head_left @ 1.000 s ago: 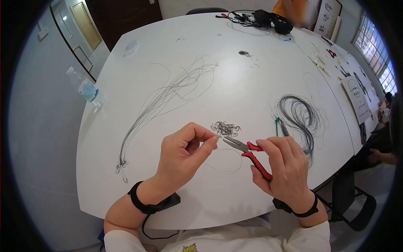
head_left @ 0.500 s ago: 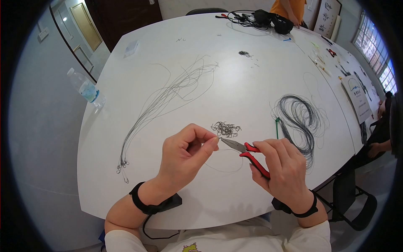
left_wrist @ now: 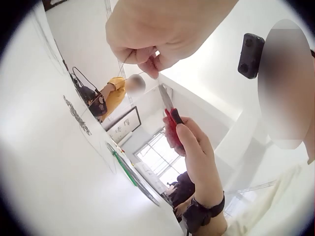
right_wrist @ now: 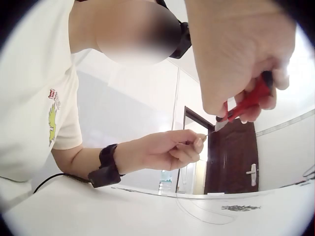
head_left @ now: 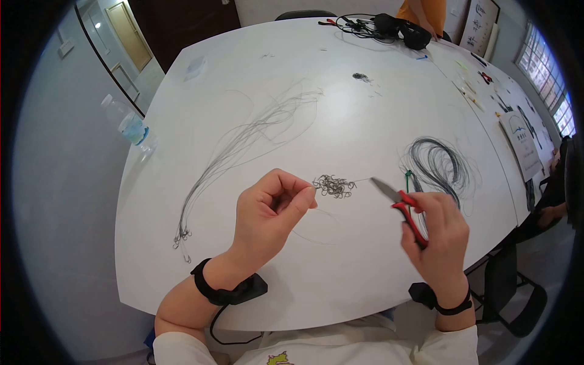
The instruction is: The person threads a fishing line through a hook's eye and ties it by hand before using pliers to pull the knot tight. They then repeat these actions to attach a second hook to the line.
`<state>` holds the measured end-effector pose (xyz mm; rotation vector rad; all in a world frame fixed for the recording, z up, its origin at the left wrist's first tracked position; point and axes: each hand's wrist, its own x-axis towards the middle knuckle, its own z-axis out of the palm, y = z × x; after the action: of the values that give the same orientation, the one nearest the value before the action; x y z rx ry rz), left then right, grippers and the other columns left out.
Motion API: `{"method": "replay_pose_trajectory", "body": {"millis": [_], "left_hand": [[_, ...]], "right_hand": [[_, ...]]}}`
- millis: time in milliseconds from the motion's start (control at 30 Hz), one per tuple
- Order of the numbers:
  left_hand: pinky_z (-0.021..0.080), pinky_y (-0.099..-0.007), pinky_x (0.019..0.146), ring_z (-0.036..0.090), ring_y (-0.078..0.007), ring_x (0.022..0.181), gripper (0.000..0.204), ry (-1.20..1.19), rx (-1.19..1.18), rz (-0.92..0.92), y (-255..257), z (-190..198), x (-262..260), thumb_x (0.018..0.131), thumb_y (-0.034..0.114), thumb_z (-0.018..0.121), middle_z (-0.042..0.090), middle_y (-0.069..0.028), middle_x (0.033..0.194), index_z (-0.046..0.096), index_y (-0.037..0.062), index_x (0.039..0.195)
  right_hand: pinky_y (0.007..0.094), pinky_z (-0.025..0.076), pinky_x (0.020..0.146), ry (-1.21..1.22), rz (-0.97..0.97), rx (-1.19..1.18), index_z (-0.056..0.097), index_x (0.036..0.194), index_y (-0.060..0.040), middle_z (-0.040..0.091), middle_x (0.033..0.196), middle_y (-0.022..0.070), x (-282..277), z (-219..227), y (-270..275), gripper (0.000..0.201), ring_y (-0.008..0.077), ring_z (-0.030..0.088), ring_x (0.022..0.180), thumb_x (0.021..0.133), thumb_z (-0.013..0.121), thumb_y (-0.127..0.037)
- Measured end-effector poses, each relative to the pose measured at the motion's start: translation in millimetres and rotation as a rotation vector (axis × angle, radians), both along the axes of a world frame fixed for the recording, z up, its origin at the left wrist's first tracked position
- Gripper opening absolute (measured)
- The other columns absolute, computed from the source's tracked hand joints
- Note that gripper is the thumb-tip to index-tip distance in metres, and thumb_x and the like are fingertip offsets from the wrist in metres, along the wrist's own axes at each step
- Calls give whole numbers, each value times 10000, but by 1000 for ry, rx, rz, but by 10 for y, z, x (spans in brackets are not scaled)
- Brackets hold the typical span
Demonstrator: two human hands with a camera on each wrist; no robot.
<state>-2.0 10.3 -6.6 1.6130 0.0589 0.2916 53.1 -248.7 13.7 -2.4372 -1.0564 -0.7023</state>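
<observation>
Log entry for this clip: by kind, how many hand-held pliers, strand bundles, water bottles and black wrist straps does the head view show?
Hand-held pliers: 1
Strand bundles, one loose, one coiled: 2
Water bottle: 1
Black wrist straps, left and right: 2
Total: 6

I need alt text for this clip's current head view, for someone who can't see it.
A person's left hand pinches a tiny piece while the right hand holds red-handled pliers, both above a white table. On it lie a pile of small hooks, a green-tied bundle of dark line and, at left, long thin strands.
</observation>
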Motion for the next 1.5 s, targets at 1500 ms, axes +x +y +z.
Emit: {"method": "replay_pose_trajectory", "body": {"millis": [1500], "left_hand": [[383,-207,673,452,-30,759,81,322,-624,-164,21,112,-5,985,187,582,591,35,950,584,126,931]], "right_hand": [[415,468,738,45,130,16,593,1118,-2,593,1018,161,-26,241,46,458,329,581,869,724,743,-181]]}}
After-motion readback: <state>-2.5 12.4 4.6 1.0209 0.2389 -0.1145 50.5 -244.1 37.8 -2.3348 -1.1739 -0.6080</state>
